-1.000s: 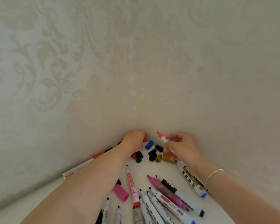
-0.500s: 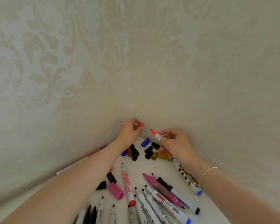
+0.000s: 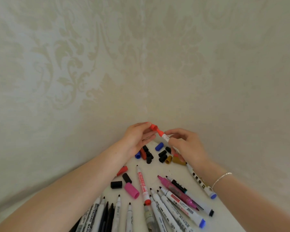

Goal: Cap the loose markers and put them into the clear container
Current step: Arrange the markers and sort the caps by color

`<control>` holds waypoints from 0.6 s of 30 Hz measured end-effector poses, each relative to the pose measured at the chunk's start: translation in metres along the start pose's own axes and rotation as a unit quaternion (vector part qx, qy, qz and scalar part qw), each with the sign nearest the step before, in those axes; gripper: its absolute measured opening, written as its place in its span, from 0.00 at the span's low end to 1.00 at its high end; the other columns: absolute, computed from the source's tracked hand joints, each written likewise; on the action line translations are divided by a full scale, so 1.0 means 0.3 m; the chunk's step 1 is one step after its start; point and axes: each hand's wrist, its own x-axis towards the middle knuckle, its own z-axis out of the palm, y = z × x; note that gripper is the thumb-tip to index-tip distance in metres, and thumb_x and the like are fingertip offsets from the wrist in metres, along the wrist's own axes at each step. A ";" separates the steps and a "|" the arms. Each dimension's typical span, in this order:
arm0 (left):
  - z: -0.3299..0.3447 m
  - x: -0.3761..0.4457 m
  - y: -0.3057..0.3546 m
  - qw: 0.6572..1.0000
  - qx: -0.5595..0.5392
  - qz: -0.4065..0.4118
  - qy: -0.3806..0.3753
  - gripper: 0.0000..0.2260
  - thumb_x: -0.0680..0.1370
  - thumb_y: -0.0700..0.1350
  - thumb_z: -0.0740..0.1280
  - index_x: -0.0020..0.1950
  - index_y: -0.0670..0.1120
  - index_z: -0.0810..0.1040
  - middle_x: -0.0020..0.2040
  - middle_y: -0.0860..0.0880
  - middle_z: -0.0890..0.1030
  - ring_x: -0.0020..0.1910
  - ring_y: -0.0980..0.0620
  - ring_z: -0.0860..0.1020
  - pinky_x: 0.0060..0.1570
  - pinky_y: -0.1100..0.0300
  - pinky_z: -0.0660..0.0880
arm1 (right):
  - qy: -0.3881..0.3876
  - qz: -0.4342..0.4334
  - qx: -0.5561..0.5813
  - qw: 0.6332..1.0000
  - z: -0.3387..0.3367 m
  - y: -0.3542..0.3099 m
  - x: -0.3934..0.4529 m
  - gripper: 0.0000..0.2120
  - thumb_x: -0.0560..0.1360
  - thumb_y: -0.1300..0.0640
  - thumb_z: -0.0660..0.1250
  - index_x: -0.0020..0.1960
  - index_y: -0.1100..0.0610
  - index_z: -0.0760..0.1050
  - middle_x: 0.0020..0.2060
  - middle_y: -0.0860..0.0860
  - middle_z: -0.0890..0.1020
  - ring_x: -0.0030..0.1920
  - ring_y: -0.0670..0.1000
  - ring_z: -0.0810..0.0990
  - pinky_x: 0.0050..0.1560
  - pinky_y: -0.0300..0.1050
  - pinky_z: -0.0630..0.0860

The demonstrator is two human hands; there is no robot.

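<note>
Red cap (image 3: 153, 127) — lifted by left hand (image 3: 137, 138) to marker tip (image 3: 159, 132).

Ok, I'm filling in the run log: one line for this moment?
step: capping | left hand: holds red cap | right hand: holds red-tipped marker | cap at tip, not seated | container: not in view

One head-worn wide-angle view looks forward and down, close over the table (image 3: 228, 220).

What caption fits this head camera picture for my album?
Left hand brings a red cap to the red marker held by the right hand.
</note>
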 end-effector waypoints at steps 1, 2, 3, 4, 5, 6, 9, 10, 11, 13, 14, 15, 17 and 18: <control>0.003 -0.010 0.004 1.000 0.007 0.000 0.000 0.11 0.80 0.41 0.64 0.61 0.37 0.76 0.52 0.41 0.84 0.50 0.48 0.83 0.45 0.59 0.80 | 0.001 -0.004 -0.007 1.000 0.005 -0.002 -0.003 0.09 0.74 0.65 0.66 0.49 0.54 0.80 0.35 0.50 0.78 0.24 0.45 0.72 0.21 0.32 0.66; 0.007 -0.023 0.008 1.000 0.019 0.000 -0.002 0.11 0.80 0.41 0.65 0.60 0.38 0.76 0.51 0.41 0.84 0.50 0.48 0.83 0.46 0.58 0.80 | 0.003 -0.008 -0.015 1.000 0.011 -0.004 -0.005 0.08 0.74 0.64 0.66 0.48 0.53 0.80 0.35 0.50 0.78 0.26 0.47 0.73 0.21 0.32 0.67; 0.012 -0.033 0.009 0.999 0.036 -0.001 -0.005 0.10 0.79 0.40 0.65 0.60 0.40 0.76 0.50 0.42 0.84 0.51 0.47 0.83 0.48 0.57 0.80 | 0.006 -0.012 -0.028 1.000 0.015 -0.003 -0.002 0.07 0.75 0.63 0.67 0.48 0.52 0.80 0.36 0.49 0.78 0.27 0.48 0.74 0.23 0.33 0.69; 0.018 -0.044 0.009 0.998 0.059 -0.002 -0.008 0.10 0.79 0.40 0.66 0.59 0.41 0.76 0.49 0.43 0.85 0.51 0.47 0.83 0.50 0.56 0.80 | 0.007 -0.016 -0.046 0.999 0.019 -0.001 0.001 0.06 0.75 0.60 0.67 0.48 0.51 0.80 0.37 0.49 0.79 0.29 0.48 0.75 0.26 0.34 0.72; 0.023 -0.059 0.011 0.996 0.086 -0.001 -0.013 0.10 0.79 0.40 0.66 0.59 0.42 0.75 0.48 0.43 0.85 0.51 0.47 0.83 0.51 0.55 0.80 | 0.006 -0.020 -0.064 0.998 0.023 0.000 0.001 0.04 0.75 0.58 0.68 0.48 0.51 0.80 0.38 0.50 0.79 0.31 0.48 0.76 0.29 0.37 0.75; 0.027 -0.072 0.014 0.994 0.110 0.000 -0.016 0.10 0.79 0.40 0.66 0.59 0.42 0.75 0.48 0.43 0.85 0.50 0.47 0.84 0.51 0.55 0.80 | 0.005 -0.023 -0.081 0.996 0.025 0.001 0.002 0.03 0.75 0.56 0.69 0.48 0.51 0.80 0.40 0.51 0.80 0.32 0.49 0.77 0.34 0.40 0.77; 0.036 -0.107 0.031 0.988 0.154 0.002 -0.014 0.11 0.78 0.41 0.68 0.59 0.42 0.72 0.45 0.43 0.85 0.42 0.49 0.85 0.44 0.57 0.81 | 0.000 -0.041 -0.128 0.991 0.031 -0.006 -0.012 0.06 0.76 0.54 0.68 0.52 0.51 0.78 0.43 0.51 0.80 0.33 0.48 0.76 0.33 0.39 0.75; 0.040 -0.118 0.036 0.986 0.163 0.004 -0.012 0.12 0.78 0.41 0.68 0.59 0.42 0.72 0.44 0.43 0.85 0.41 0.49 0.85 0.43 0.58 0.81 | -0.003 -0.057 -0.153 0.987 0.034 -0.013 -0.019 0.06 0.76 0.54 0.67 0.53 0.51 0.77 0.43 0.50 0.79 0.32 0.47 0.75 0.30 0.36 0.73; 0.044 -0.128 0.040 0.986 0.166 0.008 -0.011 0.12 0.78 0.41 0.68 0.60 0.42 0.72 0.44 0.43 0.84 0.40 0.50 0.85 0.42 0.58 0.82 | -0.003 -0.078 -0.185 0.980 0.040 -0.020 -0.025 0.07 0.77 0.54 0.66 0.55 0.50 0.76 0.43 0.49 0.78 0.33 0.45 0.75 0.29 0.34 0.71; 0.053 -0.145 0.045 0.990 0.141 0.015 -0.011 0.13 0.79 0.41 0.66 0.62 0.43 0.72 0.44 0.43 0.84 0.40 0.50 0.84 0.40 0.59 0.82 | 0.009 -0.121 -0.251 0.960 0.054 -0.033 -0.032 0.08 0.79 0.54 0.62 0.56 0.50 0.77 0.46 0.49 0.76 0.36 0.44 0.74 0.31 0.34 0.71; 0.058 -0.154 0.046 0.993 0.116 0.017 -0.012 0.13 0.79 0.40 0.66 0.63 0.42 0.72 0.43 0.43 0.84 0.39 0.51 0.84 0.39 0.60 0.81 | 0.018 -0.139 -0.277 0.951 0.061 -0.041 -0.036 0.09 0.79 0.54 0.61 0.57 0.50 0.77 0.47 0.49 0.75 0.38 0.45 0.74 0.34 0.36 0.72; 0.064 -0.162 0.047 0.996 0.090 0.018 -0.011 0.12 0.80 0.40 0.65 0.63 0.40 0.73 0.42 0.44 0.83 0.39 0.51 0.84 0.37 0.60 0.81 | 0.027 -0.152 -0.297 0.942 0.069 -0.048 -0.039 0.10 0.80 0.55 0.60 0.57 0.51 0.77 0.47 0.50 0.74 0.40 0.47 0.75 0.37 0.39 0.75; 0.075 -0.174 0.049 0.998 0.058 0.021 -0.005 0.12 0.80 0.40 0.65 0.63 0.38 0.74 0.44 0.43 0.83 0.40 0.50 0.83 0.36 0.60 0.81 | 0.040 -0.164 -0.321 0.932 0.078 -0.061 -0.042 0.10 0.80 0.56 0.59 0.57 0.52 0.77 0.47 0.50 0.73 0.43 0.51 0.76 0.45 0.49 0.77; 0.080 -0.179 0.049 0.998 0.052 0.023 -0.001 0.12 0.80 0.40 0.64 0.62 0.37 0.74 0.46 0.42 0.83 0.41 0.49 0.83 0.36 0.60 0.81 | 0.044 -0.164 -0.326 0.930 0.079 -0.068 -0.042 0.10 0.79 0.57 0.59 0.57 0.53 0.77 0.47 0.50 0.73 0.44 0.51 0.76 0.46 0.51 0.77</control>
